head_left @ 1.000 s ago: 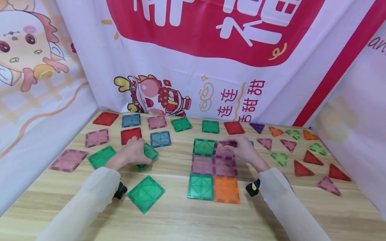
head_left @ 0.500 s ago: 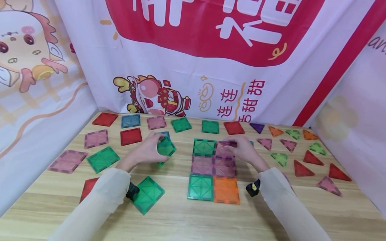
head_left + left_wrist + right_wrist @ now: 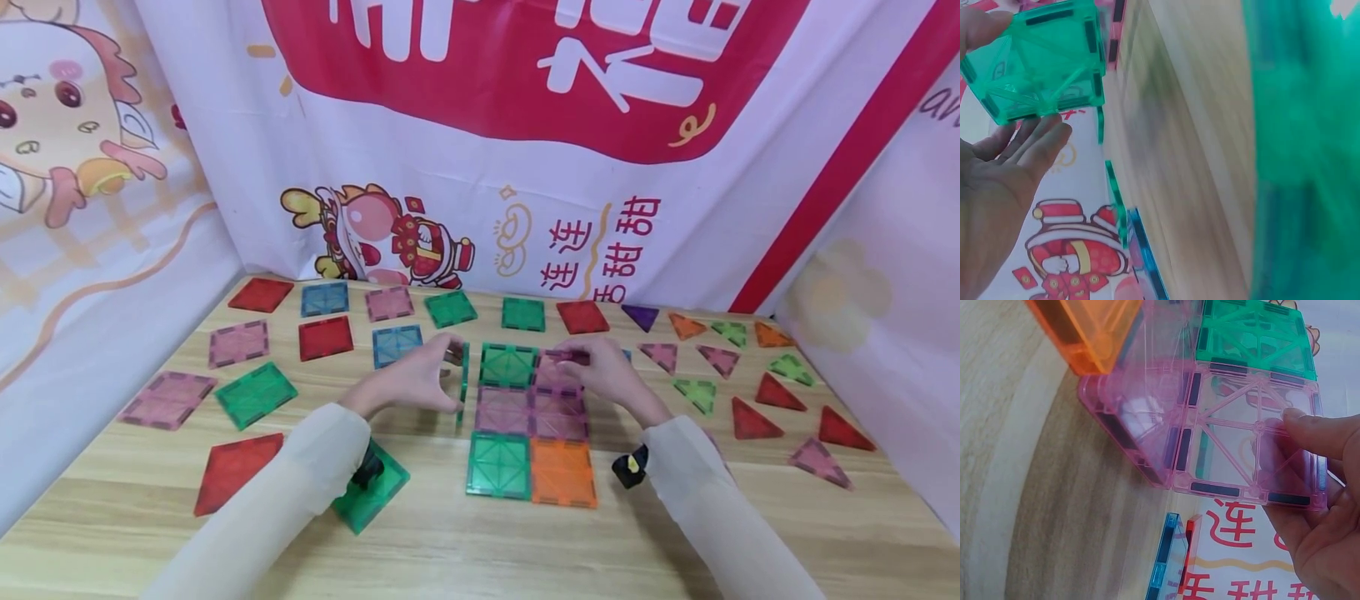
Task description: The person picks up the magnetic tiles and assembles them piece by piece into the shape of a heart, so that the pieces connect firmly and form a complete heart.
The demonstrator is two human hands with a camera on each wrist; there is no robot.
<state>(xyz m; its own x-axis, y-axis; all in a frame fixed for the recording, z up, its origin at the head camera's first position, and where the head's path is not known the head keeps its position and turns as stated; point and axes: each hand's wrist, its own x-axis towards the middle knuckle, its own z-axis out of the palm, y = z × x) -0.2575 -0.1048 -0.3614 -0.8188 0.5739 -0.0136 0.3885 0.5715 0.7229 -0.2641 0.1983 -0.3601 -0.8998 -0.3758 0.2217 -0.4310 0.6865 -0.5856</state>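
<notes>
My left hand holds a green square magnetic tile on edge, thumb at one edge and fingers at the opposite one. That tile is just left of a block of joined tiles. At the block's far right, my right hand pinches a pink square tile between thumb and fingers. It stands up from the flat pink tiles, beside an upright green tile. A green tile and an orange tile form the block's near row.
Loose square tiles, such as a red one and a pink one, lie on the left and along the back. A green tile is partly under my left wrist. Triangular tiles spread over the right side. A printed cloth hangs behind.
My left hand has lifted the green tile from the left side and carried it right to the block, turning it on edge. My right hand stays in place with the pink tile.
</notes>
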